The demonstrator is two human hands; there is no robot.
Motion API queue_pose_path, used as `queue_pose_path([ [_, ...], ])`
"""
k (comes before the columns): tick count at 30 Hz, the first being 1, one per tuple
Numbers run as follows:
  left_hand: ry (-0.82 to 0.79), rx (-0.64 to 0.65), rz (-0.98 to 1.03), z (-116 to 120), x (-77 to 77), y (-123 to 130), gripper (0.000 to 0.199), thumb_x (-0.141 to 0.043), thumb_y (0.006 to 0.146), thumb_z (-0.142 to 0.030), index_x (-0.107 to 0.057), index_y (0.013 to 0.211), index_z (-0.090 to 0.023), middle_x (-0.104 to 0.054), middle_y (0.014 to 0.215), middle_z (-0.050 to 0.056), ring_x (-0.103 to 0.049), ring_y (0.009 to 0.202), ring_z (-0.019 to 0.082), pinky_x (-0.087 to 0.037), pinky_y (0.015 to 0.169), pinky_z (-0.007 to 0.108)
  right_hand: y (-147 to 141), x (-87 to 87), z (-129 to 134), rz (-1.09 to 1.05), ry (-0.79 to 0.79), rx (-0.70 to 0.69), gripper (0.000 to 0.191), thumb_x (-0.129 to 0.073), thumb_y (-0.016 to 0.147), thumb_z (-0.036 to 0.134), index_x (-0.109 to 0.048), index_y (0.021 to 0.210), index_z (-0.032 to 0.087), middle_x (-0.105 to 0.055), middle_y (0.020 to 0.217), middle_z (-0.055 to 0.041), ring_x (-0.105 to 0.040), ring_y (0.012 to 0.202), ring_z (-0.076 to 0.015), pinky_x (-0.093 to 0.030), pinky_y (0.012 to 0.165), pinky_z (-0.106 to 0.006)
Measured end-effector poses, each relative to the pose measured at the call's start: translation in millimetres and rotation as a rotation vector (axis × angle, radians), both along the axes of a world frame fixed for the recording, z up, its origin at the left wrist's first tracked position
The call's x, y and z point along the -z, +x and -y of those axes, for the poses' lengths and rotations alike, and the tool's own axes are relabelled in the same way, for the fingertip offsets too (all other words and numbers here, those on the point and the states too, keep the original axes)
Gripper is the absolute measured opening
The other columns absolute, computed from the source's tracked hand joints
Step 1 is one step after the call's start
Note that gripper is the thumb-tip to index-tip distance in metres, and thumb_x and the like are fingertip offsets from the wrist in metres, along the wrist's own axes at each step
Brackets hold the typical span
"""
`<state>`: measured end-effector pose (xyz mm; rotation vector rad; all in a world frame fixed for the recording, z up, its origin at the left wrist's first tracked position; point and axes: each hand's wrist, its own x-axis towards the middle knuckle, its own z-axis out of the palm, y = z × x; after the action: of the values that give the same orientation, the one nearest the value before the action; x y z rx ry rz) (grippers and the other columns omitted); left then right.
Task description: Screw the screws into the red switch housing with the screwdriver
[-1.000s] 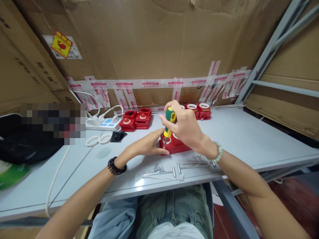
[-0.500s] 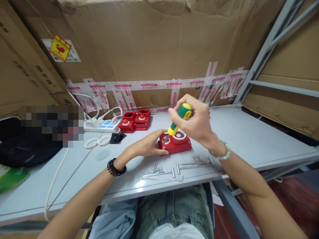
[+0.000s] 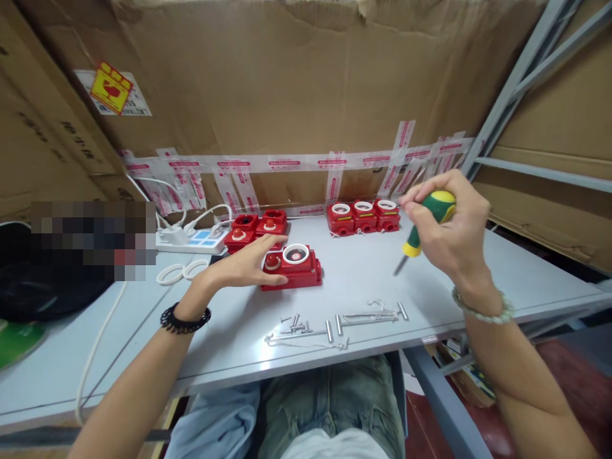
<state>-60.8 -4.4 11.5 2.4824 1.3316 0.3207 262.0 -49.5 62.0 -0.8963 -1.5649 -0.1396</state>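
Two hands over my tabletop point(image 3: 459, 268): left hand point(image 3: 239, 266), fingers spread, rests against the red switch box point(image 3: 291, 268); right hand point(image 3: 452, 236) grips the screwdriver point(image 3: 423, 226), tip raised.

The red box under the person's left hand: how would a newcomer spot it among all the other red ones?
Start at the grey table. The red box lies alone mid-table, the left hand touching its left end. The other red boxes sit grouped along the cardboard wall; only this one lies apart.
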Motion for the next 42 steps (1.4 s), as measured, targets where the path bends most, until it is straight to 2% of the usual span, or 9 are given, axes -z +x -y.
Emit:
queue_pose_path([
  [2,0.066,0.027,0.050,4.3,0.8,9.3,0.073,-0.062,0.079,-0.056,-0.039,0.140,-0.022,-0.043,0.147,0.012,-0.042,0.136,0.032,-0.038,0.110,0.047,7.5,5.5,11.8,0.207,-0.136,-0.081,0.006,-0.058,0.080,0.015,-0.059,0.082,0.021,-0.062,0.078,0.0005,-0.057,0.065,-0.0122,-0.044,0.063,-0.027],
  [6,0.146,0.065,0.011,10.1,8.2,26.9,0.059,-0.058,0.086,-0.051,-0.042,0.136,-0.025,-0.046,0.143,0.012,-0.045,0.131,0.031,-0.036,0.109,0.050,12.4,26.6,24.5,0.749,-0.702,-0.331,0.014,-0.056,0.086,0.024,-0.069,0.090,0.019,-0.070,0.076,-0.0004,-0.056,0.060,-0.0100,-0.041,0.062,-0.023],
  [8,0.177,0.062,-0.021,10.6,12.8,30.8,0.056,-0.058,0.087,-0.048,-0.043,0.135,-0.024,-0.047,0.141,0.013,-0.045,0.130,0.032,-0.036,0.107,0.051,9.3,38.1,26.2,0.897,-0.838,-0.331,0.017,-0.057,0.085,0.026,-0.071,0.089,0.019,-0.071,0.078,-0.0028,-0.059,0.066,-0.0126,-0.041,0.065,-0.024],
  [11,0.205,0.064,-0.033,10.5,16.9,31.8,0.055,-0.058,0.087,-0.046,-0.042,0.135,-0.024,-0.047,0.141,0.013,-0.045,0.130,0.032,-0.037,0.106,0.050,0.7,48.6,26.6,0.992,-0.918,-0.305,0.018,-0.056,0.083,0.027,-0.073,0.087,0.021,-0.072,0.080,-0.0046,-0.061,0.075,-0.0170,-0.039,0.067,-0.025],
  [19,0.192,0.055,-0.047,13.8,15.0,32.7,0.055,-0.056,0.088,-0.045,-0.040,0.136,-0.024,-0.047,0.141,0.013,-0.046,0.129,0.033,-0.038,0.104,0.050,-10.8,48.8,22.5,1.048,-0.889,-0.336,0.015,-0.053,0.076,0.015,-0.067,0.074,0.019,-0.066,0.068,-0.0031,-0.050,0.060,-0.0132,-0.031,0.057,-0.025],
  [26,0.202,0.064,-0.021,13.5,15.1,32.8,0.053,-0.055,0.088,-0.046,-0.042,0.135,-0.025,-0.046,0.141,0.013,-0.046,0.128,0.032,-0.038,0.104,0.048,5.9,14.5,15.3,0.877,-0.665,-0.186,0.014,-0.051,0.081,0.017,-0.065,0.081,0.016,-0.064,0.064,-0.0011,-0.048,0.053,-0.0105,-0.033,0.058,-0.024],
  [29,0.201,0.063,-0.026,14.0,14.5,34.1,0.053,-0.055,0.088,-0.046,-0.041,0.135,-0.025,-0.046,0.141,0.013,-0.046,0.128,0.032,-0.037,0.104,0.048,2.0,8.4,0.0,0.900,-0.622,-0.126,0.012,-0.053,0.078,0.016,-0.065,0.078,0.015,-0.064,0.064,-0.0018,-0.047,0.053,-0.0105,-0.031,0.057,-0.024],
  [36,0.187,0.064,-0.028,14.5,14.5,34.6,0.054,-0.057,0.088,-0.043,-0.040,0.136,-0.024,-0.046,0.141,0.012,-0.046,0.129,0.032,-0.038,0.104,0.049,-20.9,23.9,-43.1,1.098,-0.695,-0.065,0.012,-0.058,0.072,0.017,-0.067,0.080,0.014,-0.065,0.068,-0.0063,-0.049,0.059,-0.0142,-0.027,0.055,-0.026],
  [42,0.182,0.064,-0.016,14.1,15.8,35.1,0.055,-0.058,0.087,-0.044,-0.040,0.136,-0.024,-0.046,0.141,0.013,-0.047,0.127,0.032,-0.038,0.103,0.049,-21.9,37.7,-34.9,1.148,-0.734,-0.163,0.007,-0.057,0.071,0.019,-0.063,0.072,0.016,-0.060,0.063,-0.0044,-0.043,0.057,-0.0135,-0.026,0.055,-0.027],
])
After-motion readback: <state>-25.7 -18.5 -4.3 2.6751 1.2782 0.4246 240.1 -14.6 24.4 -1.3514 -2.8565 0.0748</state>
